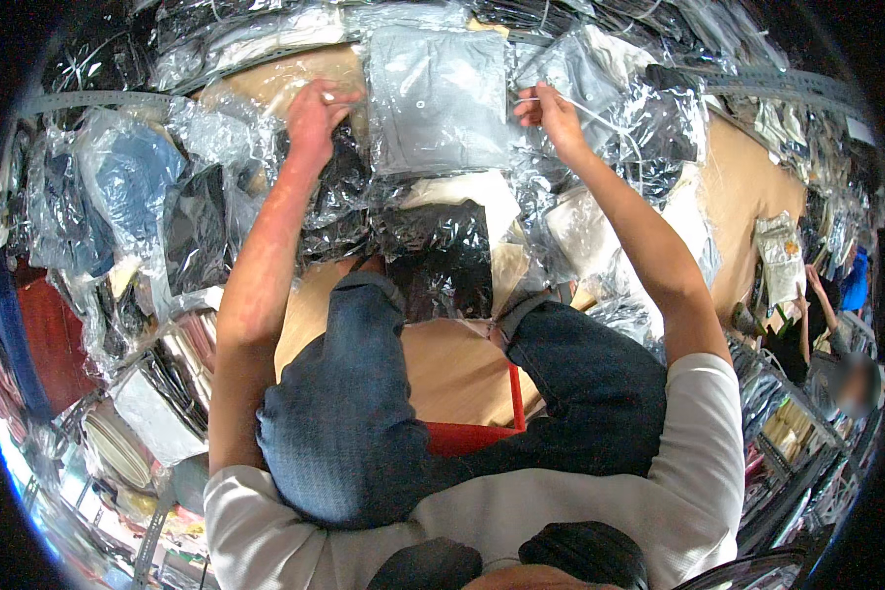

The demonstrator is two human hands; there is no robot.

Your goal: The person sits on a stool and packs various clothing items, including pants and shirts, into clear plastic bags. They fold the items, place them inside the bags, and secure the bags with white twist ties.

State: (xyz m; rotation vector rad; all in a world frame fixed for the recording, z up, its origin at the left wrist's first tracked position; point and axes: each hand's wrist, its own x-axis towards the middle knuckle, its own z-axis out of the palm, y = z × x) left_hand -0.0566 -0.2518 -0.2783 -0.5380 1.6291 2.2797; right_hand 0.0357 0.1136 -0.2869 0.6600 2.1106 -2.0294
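Observation:
A folded grey garment in a clear plastic bag [438, 103] lies in front of me, between my two hands. At its left edge, my left hand [317, 118] has its fingers curled together; a small pale bit shows at the fingertips, too small to name. On the other side of the bag, my right hand [553, 113] pinches a thin white string [600, 116], which trails off to the right over other bagged clothes. Below the grey bundle lie black bagged garments [442, 251] and a white piece of cloth or wrapping [462, 192].
Bagged clothes are heaped all around, among them a blue bundle [133, 162] at left. Brown board [747, 206] shows at right. Perforated metal rails [796, 88] cross the far side. A red bar [517, 393] stands between my knees. Another person [821, 334] is at far right.

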